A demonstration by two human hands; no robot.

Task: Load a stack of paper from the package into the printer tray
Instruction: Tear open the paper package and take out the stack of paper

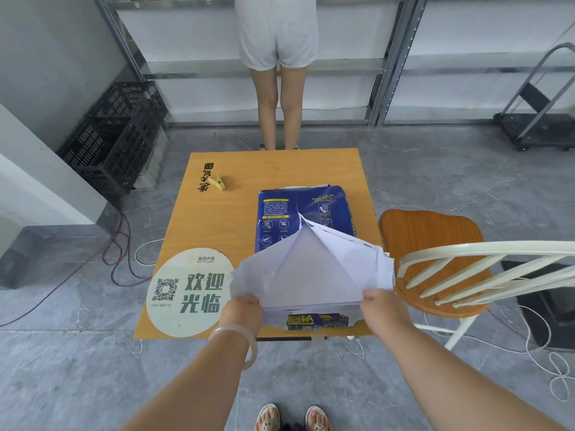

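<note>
A blue paper package (303, 213) lies on the wooden table (224, 222), its near end torn open with white wrapper flaps spread out. A stack of white paper (306, 275) shows in the open end, near the table's front edge. My left hand (244, 307) grips the stack's near left corner. My right hand (381, 304) grips its near right corner. Below the stack a strip of the blue and yellow wrapper (317, 321) shows. No printer or tray is in view.
A round white sticker (189, 290) and a yellow clip (217, 182) are on the table. A wooden chair (435, 262) stands at the right. Another person (278, 70) stands beyond the table by metal shelving. Black crates (118, 135), cables and a trolley (541, 119) are on the floor.
</note>
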